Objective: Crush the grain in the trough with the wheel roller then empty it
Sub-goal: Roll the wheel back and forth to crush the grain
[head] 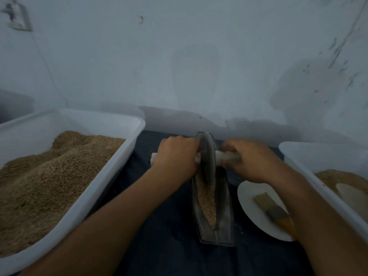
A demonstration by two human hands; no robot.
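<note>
A narrow boat-shaped metal trough [226, 222] lies lengthwise on the dark cloth, with a strip of brown grain [206, 202] along its groove. The grey wheel roller [208, 156] stands on edge at the far end of the trough. A white axle handle [227, 156] sticks out on both sides of the wheel. My left hand [176, 156] grips the left end of the handle. On the other side my right hand [251, 159] grips the right end. Grain under the wheel is hidden.
A large white tub [111, 170] heaped with brown grain fills the left side. Another white tub [310, 154] with some grain stands at the right. A white plate [251, 206] with a brush [272, 210] lies beside the trough. A pale wall rises close behind.
</note>
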